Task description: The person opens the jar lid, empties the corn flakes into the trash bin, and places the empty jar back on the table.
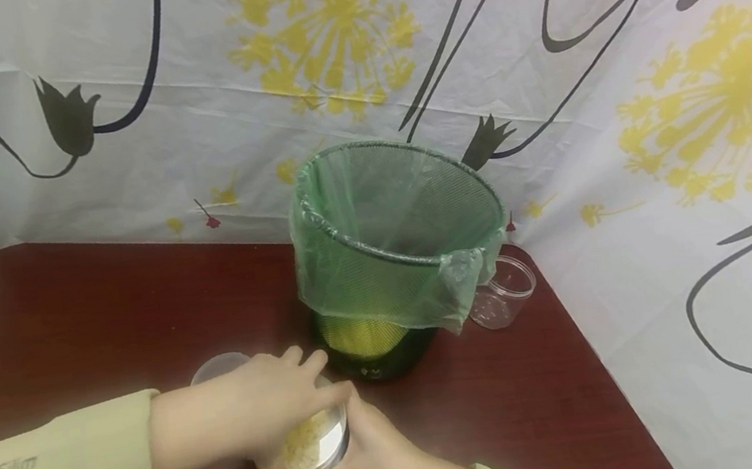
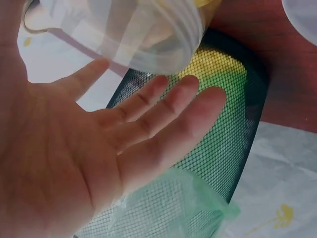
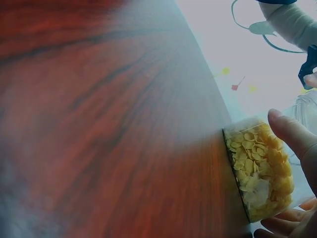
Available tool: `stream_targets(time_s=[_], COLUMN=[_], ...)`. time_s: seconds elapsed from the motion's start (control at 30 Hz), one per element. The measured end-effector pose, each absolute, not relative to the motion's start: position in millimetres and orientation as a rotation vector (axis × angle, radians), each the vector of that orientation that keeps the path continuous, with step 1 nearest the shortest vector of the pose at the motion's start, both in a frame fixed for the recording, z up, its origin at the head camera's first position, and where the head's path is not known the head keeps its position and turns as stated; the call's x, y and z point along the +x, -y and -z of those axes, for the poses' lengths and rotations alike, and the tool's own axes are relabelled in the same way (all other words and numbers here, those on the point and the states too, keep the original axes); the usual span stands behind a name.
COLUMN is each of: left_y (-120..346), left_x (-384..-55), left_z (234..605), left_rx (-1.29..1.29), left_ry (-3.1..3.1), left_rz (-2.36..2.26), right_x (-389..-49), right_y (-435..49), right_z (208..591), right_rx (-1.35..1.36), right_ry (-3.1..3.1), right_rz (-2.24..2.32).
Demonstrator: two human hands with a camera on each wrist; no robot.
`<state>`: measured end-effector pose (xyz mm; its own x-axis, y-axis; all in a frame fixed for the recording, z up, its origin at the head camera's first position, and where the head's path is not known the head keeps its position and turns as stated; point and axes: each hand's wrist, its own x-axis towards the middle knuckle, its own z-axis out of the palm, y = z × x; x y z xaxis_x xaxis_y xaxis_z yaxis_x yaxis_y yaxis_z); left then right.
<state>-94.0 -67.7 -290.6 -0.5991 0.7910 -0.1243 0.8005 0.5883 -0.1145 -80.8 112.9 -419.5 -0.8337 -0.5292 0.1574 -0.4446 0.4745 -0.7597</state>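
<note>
My right hand (image 1: pixel 384 446) grips a clear plastic jar (image 3: pixel 260 171) of yellow flakes. In the right wrist view its thumb lies along one side and its fingers curl round the other. The flakes sit in the part of the jar nearest the tabletop. My left hand (image 1: pixel 249 412) reaches across the jar's upper end, covering part of it in the head view. From the left wrist, its fingers (image 2: pixel 173 129) look extended and slightly spread beside the clear rim. Partly behind the left hand shows a round translucent piece (image 1: pixel 217 366).
A mesh waste bin (image 1: pixel 369 336) with a green liner (image 1: pixel 368 283) stands just beyond the hands. At its right is another clear jar (image 1: pixel 501 301), tilted. The dark red table (image 1: pixel 142 315) meets a flower-printed sheet (image 1: pixel 206 154) behind and at the right.
</note>
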Motion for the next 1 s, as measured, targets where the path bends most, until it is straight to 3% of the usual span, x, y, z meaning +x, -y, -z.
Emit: stream_targets(time_s=[0.83, 1.0], left_y=[67.5, 68.3], left_x=[-97.5, -102.0], left_z=[280.7, 295.8], left_rx=[1.593, 1.600], left_ry=[-2.606, -2.643], left_rz=[0.284, 0.304], right_x=[-81.2, -81.5], right_y=[-113.1, -112.9], right_z=[420.7, 420.3], right_rx=[-0.884, -0.904], right_ry=[-2.630, -2.645], right_rz=[1.282, 1.280])
